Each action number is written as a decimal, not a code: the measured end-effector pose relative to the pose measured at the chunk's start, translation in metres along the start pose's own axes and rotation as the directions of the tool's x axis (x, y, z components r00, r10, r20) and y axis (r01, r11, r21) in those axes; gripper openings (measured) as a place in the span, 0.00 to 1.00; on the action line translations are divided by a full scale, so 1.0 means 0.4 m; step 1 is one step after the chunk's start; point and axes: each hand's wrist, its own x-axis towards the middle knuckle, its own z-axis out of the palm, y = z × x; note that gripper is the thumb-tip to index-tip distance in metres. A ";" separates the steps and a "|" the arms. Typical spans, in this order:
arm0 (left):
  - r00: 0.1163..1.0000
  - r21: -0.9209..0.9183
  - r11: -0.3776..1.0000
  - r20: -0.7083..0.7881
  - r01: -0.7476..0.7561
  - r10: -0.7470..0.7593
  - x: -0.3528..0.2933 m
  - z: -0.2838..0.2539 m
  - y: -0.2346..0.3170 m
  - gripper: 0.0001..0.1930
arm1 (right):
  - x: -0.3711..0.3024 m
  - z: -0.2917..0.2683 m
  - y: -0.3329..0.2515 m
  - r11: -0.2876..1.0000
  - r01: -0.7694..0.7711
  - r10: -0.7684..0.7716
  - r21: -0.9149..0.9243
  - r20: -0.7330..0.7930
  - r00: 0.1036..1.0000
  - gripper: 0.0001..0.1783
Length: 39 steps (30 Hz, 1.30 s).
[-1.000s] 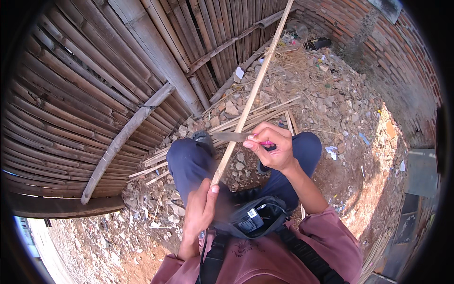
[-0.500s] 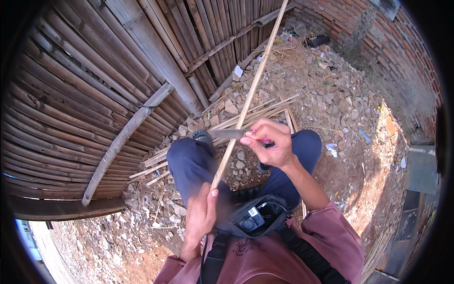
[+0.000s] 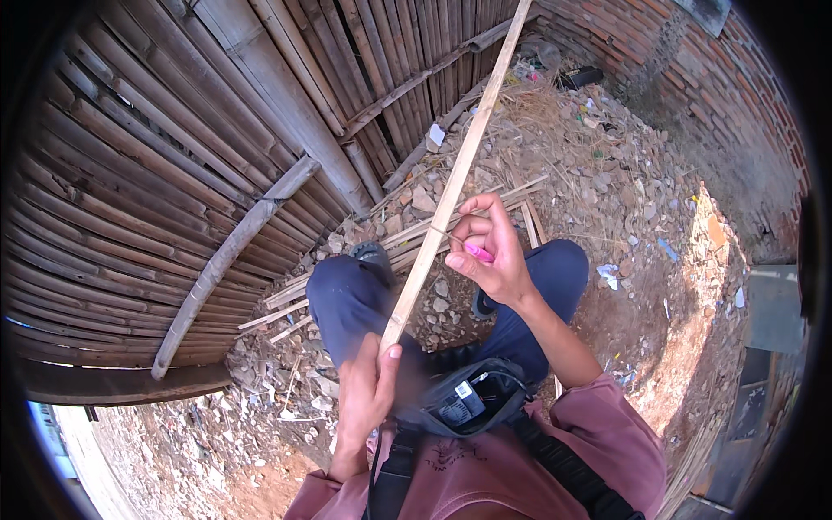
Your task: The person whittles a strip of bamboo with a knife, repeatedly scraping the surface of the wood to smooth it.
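Observation:
A long pale bamboo strip slants from my lap up to the far edge of the view. Its near end is gripped by my left hand, thumb laid along it. My right hand has its fingers curled around a knife with a pink handle. The blade appears nearly edge-on, as a thin dark line reaching the strip's right side; whether it touches cannot be told. Beneath the strip, more split bamboo strips lie in a loose pile between and beyond my knees.
A bamboo slat wall with a cross pole stands close on the left. A brick wall curves around the far right. Stones and litter cover the ground. An unzipped dark waist bag sits at my lap.
The bamboo strip has turned to show a broader face. My right hand has tilted the knife, so its blade went from broadside across the strip to nearly edge-on.

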 end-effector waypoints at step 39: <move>0.996 -0.511 0.860 0.070 -0.017 0.062 0.148 0.053 0.006 0.31 | -0.102 0.071 0.006 0.780 0.217 -0.173 -0.586 0.132 0.976 0.13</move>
